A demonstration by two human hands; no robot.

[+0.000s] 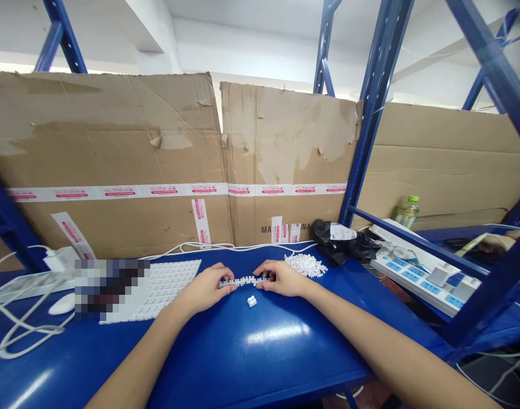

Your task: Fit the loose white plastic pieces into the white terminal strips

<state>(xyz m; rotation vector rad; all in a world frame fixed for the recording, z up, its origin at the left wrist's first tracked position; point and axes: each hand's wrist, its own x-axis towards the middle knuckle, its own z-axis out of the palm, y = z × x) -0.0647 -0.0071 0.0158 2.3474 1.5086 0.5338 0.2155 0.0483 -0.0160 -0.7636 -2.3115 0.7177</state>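
A short strip of small white plastic parts (245, 280) lies across the blue table (260, 352), held at both ends. My left hand (209, 287) pinches its left end with curled fingers. My right hand (281, 278) grips its right end the same way. One loose white piece (252, 301) rests on the table just in front of the strip. A heap of the same white pieces (306, 264) lies right behind my right hand. A white grid tray (170, 284) sits to the left of my left hand.
Cardboard sheets (158, 165) wall off the back. A black bag (340, 241), a power strip (417, 275) and a green-capped bottle (407, 211) are at the right. White cables (13, 324), a charger and a mouse (62, 304) lie at the left. Blue rack posts (362, 142) stand right.
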